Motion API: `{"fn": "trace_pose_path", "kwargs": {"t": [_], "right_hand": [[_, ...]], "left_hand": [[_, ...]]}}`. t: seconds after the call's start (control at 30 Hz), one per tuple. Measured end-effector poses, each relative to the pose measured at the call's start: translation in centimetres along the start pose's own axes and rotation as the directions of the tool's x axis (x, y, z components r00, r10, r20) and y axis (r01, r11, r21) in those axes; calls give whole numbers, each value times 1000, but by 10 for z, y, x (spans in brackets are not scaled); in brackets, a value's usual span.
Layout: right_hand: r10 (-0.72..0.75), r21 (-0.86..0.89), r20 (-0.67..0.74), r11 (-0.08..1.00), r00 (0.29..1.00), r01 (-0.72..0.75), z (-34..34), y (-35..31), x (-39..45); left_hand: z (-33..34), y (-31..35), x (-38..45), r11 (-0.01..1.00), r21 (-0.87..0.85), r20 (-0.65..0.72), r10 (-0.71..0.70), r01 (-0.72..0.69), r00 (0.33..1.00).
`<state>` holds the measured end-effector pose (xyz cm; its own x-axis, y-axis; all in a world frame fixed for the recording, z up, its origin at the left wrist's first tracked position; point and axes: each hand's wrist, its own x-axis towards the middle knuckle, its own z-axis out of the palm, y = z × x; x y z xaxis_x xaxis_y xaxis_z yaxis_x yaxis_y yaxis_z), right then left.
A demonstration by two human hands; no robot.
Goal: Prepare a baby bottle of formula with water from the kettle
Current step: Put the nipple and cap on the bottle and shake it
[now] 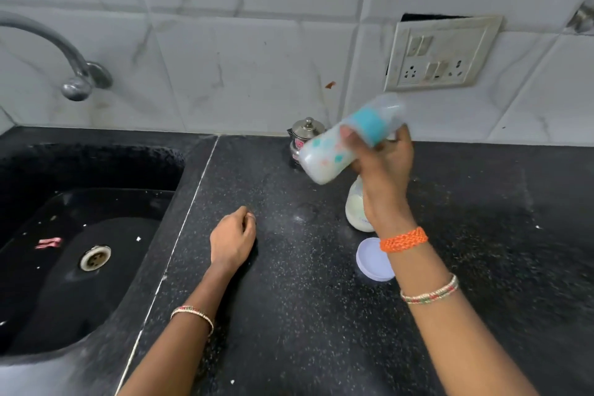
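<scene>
My right hand (384, 167) grips a baby bottle (334, 151) near its teal collar, with a clear cap on top. The bottle is tilted almost sideways above the counter, blurred, with milky white liquid inside. Below and behind that wrist stands a clear container (355, 207) of pale powder or milk, partly hidden. Its round lilac lid (371, 262) lies flat on the black counter (289, 299). A small steel kettle (303, 132) stands at the back wall, partly behind the bottle. My left hand (233, 239) rests on the counter with fingers loosely curled, holding nothing.
A black sink (80, 235) with a drain and some scraps lies to the left, under a steel tap (74, 74). A switch and socket plate (440, 55) is mounted on the tiled wall at the right.
</scene>
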<state>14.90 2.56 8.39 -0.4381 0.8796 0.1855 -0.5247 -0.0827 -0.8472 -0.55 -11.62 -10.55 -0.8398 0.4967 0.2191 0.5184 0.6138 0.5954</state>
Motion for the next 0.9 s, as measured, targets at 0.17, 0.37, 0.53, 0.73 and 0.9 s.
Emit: {"fn": "trace_pose_path", "kwargs": {"t": [0.17,0.37,0.53,0.73,0.9], "right_hand": [[134,466,-79,881,988,-82,13,8,15],[37,489,123,867,992,-93,25,3,10],[50,239,272,964,961,-118,26,5,-3],[26,56,190,998,982,-37,19,15,-11],[-77,185,-194,976,978,113,17,17,-17]], "left_hand": [[-1,4,-1,1000,-16,-9,-10,10,1000],[-6,8,-2,998,-56,-9,-26,25,1000],[-4,5,0,1000,-16,1,-6,6,1000],[-3,4,0,999,-33,-12,-10,9,1000],[-6,8,-1,998,-49,-6,-29,29,1000]]}}
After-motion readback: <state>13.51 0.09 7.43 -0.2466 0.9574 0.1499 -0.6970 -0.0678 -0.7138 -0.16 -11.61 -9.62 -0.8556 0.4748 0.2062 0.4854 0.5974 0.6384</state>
